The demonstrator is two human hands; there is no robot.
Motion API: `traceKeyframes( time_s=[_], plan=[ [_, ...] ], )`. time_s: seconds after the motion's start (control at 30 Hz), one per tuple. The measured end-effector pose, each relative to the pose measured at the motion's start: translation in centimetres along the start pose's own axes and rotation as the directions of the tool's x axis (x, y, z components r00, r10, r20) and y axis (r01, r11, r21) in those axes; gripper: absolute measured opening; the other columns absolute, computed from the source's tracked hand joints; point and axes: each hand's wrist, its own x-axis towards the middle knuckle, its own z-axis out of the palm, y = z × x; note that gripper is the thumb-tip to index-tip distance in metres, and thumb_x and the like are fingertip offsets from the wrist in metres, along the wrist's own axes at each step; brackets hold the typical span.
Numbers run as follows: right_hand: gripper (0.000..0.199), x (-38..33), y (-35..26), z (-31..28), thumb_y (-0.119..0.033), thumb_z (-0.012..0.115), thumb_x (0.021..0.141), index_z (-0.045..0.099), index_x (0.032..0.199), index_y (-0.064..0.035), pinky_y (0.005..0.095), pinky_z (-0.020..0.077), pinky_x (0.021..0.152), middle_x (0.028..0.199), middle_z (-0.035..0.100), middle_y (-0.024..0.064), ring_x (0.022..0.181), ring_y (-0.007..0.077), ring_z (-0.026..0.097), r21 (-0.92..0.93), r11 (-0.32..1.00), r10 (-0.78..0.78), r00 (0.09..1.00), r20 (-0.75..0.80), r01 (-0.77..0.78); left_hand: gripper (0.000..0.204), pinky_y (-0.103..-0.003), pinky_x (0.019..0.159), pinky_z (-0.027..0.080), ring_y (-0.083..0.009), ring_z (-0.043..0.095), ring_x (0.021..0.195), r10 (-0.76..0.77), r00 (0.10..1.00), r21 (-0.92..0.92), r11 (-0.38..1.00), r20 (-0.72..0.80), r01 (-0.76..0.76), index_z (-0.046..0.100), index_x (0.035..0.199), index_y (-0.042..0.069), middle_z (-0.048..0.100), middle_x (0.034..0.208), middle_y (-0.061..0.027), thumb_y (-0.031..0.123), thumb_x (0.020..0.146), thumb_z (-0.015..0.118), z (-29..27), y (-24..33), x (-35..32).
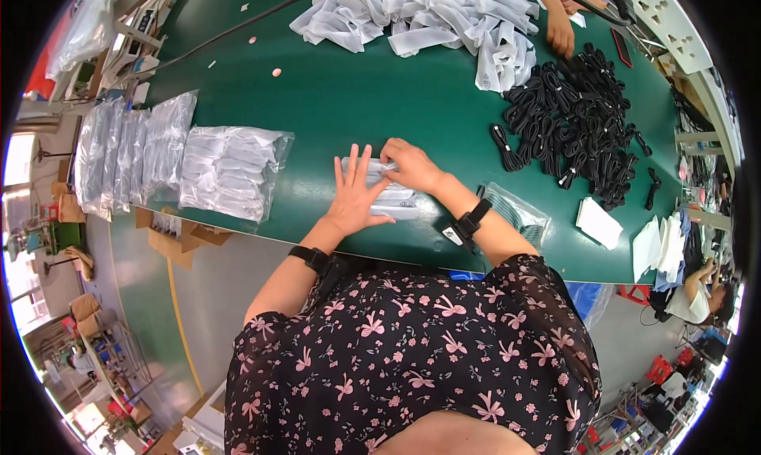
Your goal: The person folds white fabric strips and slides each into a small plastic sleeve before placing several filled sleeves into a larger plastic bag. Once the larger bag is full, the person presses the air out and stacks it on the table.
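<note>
Several frosted plastic bags (pixel 396 213) lie side by side on the green table in front of me. Across them rests my left hand (pixel 355 197), flat with its fingers spread. My right hand (pixel 416 170) curls its fingers together at the far end of these bags and pinches one of them. What the bags contain under my hands is partly hidden. To the left, a clear bag (pixel 227 173) packed with rows of similar frosted bags lies close to the table's near edge.
More filled clear bags (pixel 133 154) stand at the left. Loose frosted bags (pixel 428 15) are heaped at the back, and bundled black cables (pixel 575 118) at the right. A co-worker's hand (pixel 560 35) hangs by the cables. A clear bag (pixel 515 209) lies near my right forearm, beside white sheets (pixel 599 223).
</note>
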Motion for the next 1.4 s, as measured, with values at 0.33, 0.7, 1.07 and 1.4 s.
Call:
traceKeyframes(
  time_s=[0.33, 0.7, 1.07, 1.4],
  plan=[
    [0.041, 0.8, -1.8, -0.7, -0.013, 0.071, 0.074, 0.061, 0.113, -0.0055, 0.0420, 0.0500, 0.084, 0.104, 0.060, 0.0135, 0.100, 0.0318, 0.060, -0.236, 0.969, -0.069, 0.997, 0.022, 0.072, 0.083, -0.061, 0.105, 0.024, -0.0421, 0.030, 0.129, -0.020, 0.999, 0.019, 1.000, -0.045, 0.021, 0.054, 0.129, 0.012, 0.036, 0.134, -0.0233, 0.052, 0.062, 0.080, 2.3, 0.6, -1.4],
    [0.034, 4.0, -2.3, -0.7, -0.018, 0.071, 0.080, 0.057, 0.109, -0.0058, 0.0314, 0.0498, 0.076, 0.095, 0.062, 0.0082, 0.085, 0.0179, 0.061, 0.550, 0.758, 0.373, 0.925, 0.075, -0.350, 0.085, -0.053, 0.102, 0.030, -0.0385, 0.038, 0.118, 0.091, 0.994, -0.015, 0.996, -0.064, -0.092, 0.047, 0.132, 0.007, 0.042, 0.123, -0.0190, 0.049, 0.065, 0.079, 2.1, -0.5, -1.4],
    [0.016, 4.0, -3.3, -1.7, -0.019, 0.066, 0.089, 0.065, 0.096, -0.0047, 0.0271, 0.0469, 0.062, 0.074, 0.062, 0.0026, 0.065, 0.0096, 0.055, 0.561, 0.780, 0.448, 0.873, -0.193, -0.276, 0.085, -0.053, 0.103, 0.030, -0.0385, 0.039, 0.117, 0.155, 0.987, -0.045, 0.987, -0.032, -0.156, 0.046, 0.132, 0.006, 0.043, 0.123, -0.0189, 0.048, 0.066, 0.079, 1.6, -0.9, -0.8],
    [0.016, 6.1, -5.2, -1.3, -0.018, 0.062, 0.089, 0.064, 0.089, -0.0024, 0.0376, 0.0485, 0.054, 0.073, 0.066, 0.0089, 0.059, 0.0271, 0.062, -0.331, 0.937, -0.072, 0.865, -0.496, -0.112, 0.090, -0.053, 0.105, 0.029, -0.0373, 0.039, 0.119, 0.190, 0.982, -0.090, 0.978, 0.015, -0.188, 0.041, 0.134, 0.003, 0.044, 0.124, -0.0180, 0.048, 0.066, 0.079, 1.8, -1.5, -0.8]
  ],
)
